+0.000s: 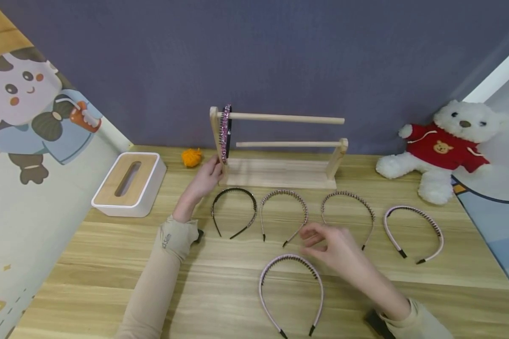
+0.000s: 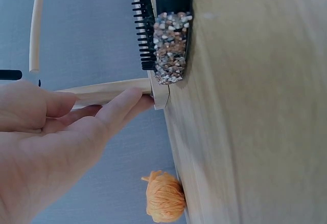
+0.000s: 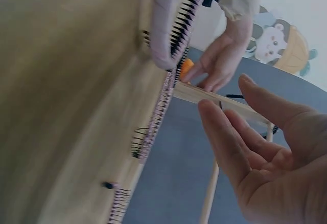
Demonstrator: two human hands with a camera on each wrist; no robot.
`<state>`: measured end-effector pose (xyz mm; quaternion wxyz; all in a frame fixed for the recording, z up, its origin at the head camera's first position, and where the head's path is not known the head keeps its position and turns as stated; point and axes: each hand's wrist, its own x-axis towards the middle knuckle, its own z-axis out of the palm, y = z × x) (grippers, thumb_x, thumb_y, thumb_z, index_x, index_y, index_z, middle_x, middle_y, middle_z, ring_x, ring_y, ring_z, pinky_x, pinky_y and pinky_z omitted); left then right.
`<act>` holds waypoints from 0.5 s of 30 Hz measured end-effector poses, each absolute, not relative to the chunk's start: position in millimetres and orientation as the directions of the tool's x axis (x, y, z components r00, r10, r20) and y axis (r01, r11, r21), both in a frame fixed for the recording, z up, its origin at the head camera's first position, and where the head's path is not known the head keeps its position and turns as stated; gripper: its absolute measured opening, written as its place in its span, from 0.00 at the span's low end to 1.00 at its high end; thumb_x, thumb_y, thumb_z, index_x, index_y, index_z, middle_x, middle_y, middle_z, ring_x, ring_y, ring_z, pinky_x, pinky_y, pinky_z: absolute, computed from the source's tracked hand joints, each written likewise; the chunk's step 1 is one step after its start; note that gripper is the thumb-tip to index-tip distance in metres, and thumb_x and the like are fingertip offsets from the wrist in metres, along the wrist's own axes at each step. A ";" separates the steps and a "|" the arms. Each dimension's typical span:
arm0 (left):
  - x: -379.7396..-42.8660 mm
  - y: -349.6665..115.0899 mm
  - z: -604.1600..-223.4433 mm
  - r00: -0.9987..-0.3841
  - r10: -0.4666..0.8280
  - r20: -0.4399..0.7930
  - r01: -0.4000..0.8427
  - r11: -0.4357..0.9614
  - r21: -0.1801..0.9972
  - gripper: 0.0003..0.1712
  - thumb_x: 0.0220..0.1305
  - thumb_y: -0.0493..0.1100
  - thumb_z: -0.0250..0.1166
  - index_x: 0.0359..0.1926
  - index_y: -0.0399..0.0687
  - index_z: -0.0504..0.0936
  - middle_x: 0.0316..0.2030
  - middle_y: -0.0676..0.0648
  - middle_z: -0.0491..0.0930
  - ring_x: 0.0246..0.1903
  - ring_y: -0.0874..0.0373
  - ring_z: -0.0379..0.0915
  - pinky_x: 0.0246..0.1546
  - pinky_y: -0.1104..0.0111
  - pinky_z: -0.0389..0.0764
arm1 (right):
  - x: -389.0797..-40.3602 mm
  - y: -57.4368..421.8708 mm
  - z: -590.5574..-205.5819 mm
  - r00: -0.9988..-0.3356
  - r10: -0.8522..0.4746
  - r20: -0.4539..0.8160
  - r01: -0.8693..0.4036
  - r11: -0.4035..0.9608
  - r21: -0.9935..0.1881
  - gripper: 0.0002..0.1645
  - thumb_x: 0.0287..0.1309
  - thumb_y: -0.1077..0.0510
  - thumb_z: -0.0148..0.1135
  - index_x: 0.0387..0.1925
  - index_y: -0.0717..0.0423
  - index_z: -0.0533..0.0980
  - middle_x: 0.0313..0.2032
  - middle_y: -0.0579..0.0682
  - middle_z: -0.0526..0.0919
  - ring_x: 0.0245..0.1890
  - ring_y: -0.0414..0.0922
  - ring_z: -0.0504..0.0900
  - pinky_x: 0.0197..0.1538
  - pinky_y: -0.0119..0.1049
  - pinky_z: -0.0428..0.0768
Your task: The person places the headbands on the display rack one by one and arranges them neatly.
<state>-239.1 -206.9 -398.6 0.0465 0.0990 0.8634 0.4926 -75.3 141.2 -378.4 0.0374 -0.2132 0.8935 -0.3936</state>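
Judging by how things lie, the work of hanging headbands looks barely begun. One glittery headband hangs on the upper rod of the stand, right at its left post. The lower rod carries none.

Five more lie on the worktop, presumably what is left to do. Four make a loose row before the stand: a black headband, then a studded one, another beyond it, and a pale pink one at the far right. The fifth, the front headband, lies apart, nearest the person.

The left hand is at the foot of the left post, its fingers fairly straight and resting against the wood, probably to steady it. The right hand hovers between the row and the front headband, thumb and fingers bent with a clear gap between them, holding nothing. It seems ready for another headband, though which one I cannot tell.
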 end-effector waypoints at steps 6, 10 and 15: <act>-238.4 -207.0 -398.3 -0.976 0.216 0.019 0.126 0.491 0.862 0.22 0.88 0.39 0.43 0.70 0.27 0.68 0.50 0.30 0.77 0.40 0.48 0.68 0.42 0.63 0.72 | -70.4 145.3 -392.5 -0.898 -0.438 0.041 -0.335 0.620 -0.709 0.18 0.54 0.65 0.82 0.46 0.61 0.85 0.42 0.54 0.91 0.37 0.45 0.90 0.38 0.33 0.87; -237.9 -207.1 -398.0 -0.976 0.219 0.015 0.122 0.484 0.866 0.23 0.88 0.38 0.43 0.71 0.27 0.67 0.51 0.29 0.77 0.40 0.48 0.69 0.43 0.63 0.73 | -69.4 146.5 -400.9 -0.883 -0.469 0.031 -0.353 0.618 -0.703 0.20 0.52 0.64 0.84 0.45 0.62 0.85 0.41 0.53 0.91 0.34 0.42 0.89 0.37 0.31 0.86; -237.8 -206.7 -397.4 -0.975 0.221 0.003 0.111 0.481 0.870 0.24 0.89 0.39 0.42 0.74 0.28 0.66 0.58 0.27 0.77 0.43 0.46 0.70 0.46 0.62 0.75 | -70.5 147.4 -406.9 -0.871 -0.491 0.006 -0.353 0.618 -0.703 0.23 0.49 0.63 0.85 0.46 0.63 0.85 0.42 0.54 0.90 0.34 0.41 0.89 0.38 0.31 0.86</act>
